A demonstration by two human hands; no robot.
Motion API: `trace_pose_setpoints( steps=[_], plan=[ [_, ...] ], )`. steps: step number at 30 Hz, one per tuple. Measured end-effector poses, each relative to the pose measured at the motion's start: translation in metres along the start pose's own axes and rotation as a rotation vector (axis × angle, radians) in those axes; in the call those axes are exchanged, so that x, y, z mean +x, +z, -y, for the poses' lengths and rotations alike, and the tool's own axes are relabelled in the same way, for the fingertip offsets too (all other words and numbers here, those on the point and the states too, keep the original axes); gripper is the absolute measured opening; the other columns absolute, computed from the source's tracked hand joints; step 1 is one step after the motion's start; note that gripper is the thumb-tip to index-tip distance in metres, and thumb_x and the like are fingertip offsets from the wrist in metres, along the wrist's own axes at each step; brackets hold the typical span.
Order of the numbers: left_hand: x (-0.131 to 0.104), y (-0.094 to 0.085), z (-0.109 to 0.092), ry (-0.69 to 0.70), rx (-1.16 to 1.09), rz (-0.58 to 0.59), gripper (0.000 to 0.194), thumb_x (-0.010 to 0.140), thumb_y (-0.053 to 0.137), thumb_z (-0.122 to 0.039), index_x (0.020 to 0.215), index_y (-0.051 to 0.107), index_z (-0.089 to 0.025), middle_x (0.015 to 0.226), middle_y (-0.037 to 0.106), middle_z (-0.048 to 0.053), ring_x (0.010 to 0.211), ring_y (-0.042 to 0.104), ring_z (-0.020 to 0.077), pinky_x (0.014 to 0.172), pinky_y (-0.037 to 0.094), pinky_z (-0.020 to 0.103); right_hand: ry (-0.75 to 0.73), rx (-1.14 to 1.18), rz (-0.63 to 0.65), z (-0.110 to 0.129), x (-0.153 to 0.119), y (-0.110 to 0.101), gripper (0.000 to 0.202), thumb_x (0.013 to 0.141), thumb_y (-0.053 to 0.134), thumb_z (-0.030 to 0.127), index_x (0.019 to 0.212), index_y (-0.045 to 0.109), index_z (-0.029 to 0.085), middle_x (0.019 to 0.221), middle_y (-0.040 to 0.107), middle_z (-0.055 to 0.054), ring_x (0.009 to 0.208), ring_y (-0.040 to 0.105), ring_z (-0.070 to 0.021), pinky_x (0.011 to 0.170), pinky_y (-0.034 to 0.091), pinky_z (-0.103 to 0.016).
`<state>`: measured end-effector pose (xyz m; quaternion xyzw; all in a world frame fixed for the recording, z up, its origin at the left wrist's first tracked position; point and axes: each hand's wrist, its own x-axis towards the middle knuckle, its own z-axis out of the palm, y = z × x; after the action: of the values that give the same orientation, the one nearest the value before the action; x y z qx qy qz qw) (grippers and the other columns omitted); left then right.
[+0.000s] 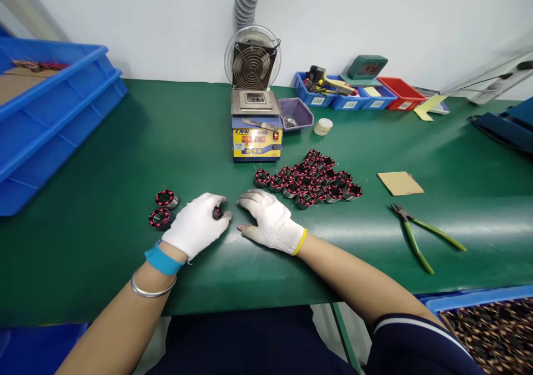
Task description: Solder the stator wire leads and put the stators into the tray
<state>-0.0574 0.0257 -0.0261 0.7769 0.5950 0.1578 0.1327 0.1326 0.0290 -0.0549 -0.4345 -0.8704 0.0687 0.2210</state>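
Observation:
My left hand (197, 224), in a white glove with a blue band at the wrist, grips a small black and red wound ring (217, 212) between thumb and fingers. Just left of it, two more such rings (166, 199) rest on the green table (125, 141). My right hand (268, 219), gloved in white with a yellow cuff, lies over the table with thumb and fingers apart and nothing between them. Behind and right of it, several black and red rings (306, 182) stand grouped close together, thin wires sticking up from some.
A yellow-blue heated unit (257, 136) with a fan stands at the back centre. Blue crates (54, 125) are stacked left. Green-handled pliers (416, 236) and a cardboard piece (400, 183) lie right. Small bins, one red (402, 93), line the back.

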Motion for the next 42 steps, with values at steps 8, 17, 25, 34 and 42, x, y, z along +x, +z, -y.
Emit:
trace_pose_setpoints(
  steps=[8, 17, 25, 34, 42],
  plan=[
    [0.004, 0.010, -0.005, 0.011, -0.228, -0.115, 0.043, 0.068, 0.066, -0.037, 0.106, 0.059, -0.018, 0.117, 0.064, 0.007, 0.106, 0.061, 0.0236, 0.092, 0.050, 0.031, -0.027, 0.033, -0.036, -0.003, -0.001, 0.002, 0.051, 0.071, 0.068, 0.036, 0.115, 0.061, 0.012, 0.121, 0.060, -0.013, 0.118, 0.050, -0.0286, 0.104, 0.039, -0.043],
    [-0.001, 0.000, -0.010, -0.084, 0.051, 0.024, 0.068, 0.069, 0.070, -0.038, 0.130, 0.045, -0.018, 0.124, 0.057, 0.010, 0.101, 0.063, 0.0296, 0.084, 0.052, 0.038, 0.035, 0.050, -0.008, -0.003, -0.001, -0.002, 0.053, 0.072, 0.067, 0.035, 0.119, 0.058, 0.013, 0.124, 0.059, -0.013, 0.120, 0.048, -0.0277, 0.104, 0.038, -0.043],
    [0.007, 0.010, -0.007, 0.028, -0.002, 0.083, 0.043, 0.077, 0.060, -0.030, 0.118, 0.058, -0.020, 0.114, 0.062, 0.007, 0.105, 0.060, 0.0252, 0.090, 0.048, 0.032, -0.018, 0.134, -0.189, 0.001, -0.003, -0.002, 0.034, 0.078, 0.062, 0.033, 0.106, 0.064, 0.012, 0.108, 0.064, -0.012, 0.109, 0.055, -0.0232, 0.102, 0.042, -0.037],
    [0.007, 0.017, -0.022, -0.120, 0.061, 0.044, 0.040, 0.076, 0.060, -0.051, 0.104, 0.062, -0.022, 0.098, 0.063, 0.007, 0.085, 0.064, 0.0279, 0.072, 0.051, 0.035, 0.166, 0.130, -0.126, -0.003, 0.001, -0.007, 0.017, 0.083, 0.051, 0.022, 0.092, 0.066, 0.017, 0.092, 0.068, -0.007, 0.092, 0.060, -0.0202, 0.090, 0.047, -0.035],
    [0.005, 0.016, -0.019, -0.044, 0.047, 0.071, 0.038, 0.076, 0.061, -0.039, 0.109, 0.061, -0.022, 0.106, 0.061, 0.007, 0.088, 0.064, 0.0254, 0.073, 0.051, 0.032, 0.357, 0.183, 0.002, 0.001, 0.009, -0.009, 0.025, 0.089, 0.045, 0.031, 0.096, 0.066, 0.019, 0.092, 0.068, -0.005, 0.086, 0.063, -0.0186, 0.077, 0.048, -0.029]
  ],
)
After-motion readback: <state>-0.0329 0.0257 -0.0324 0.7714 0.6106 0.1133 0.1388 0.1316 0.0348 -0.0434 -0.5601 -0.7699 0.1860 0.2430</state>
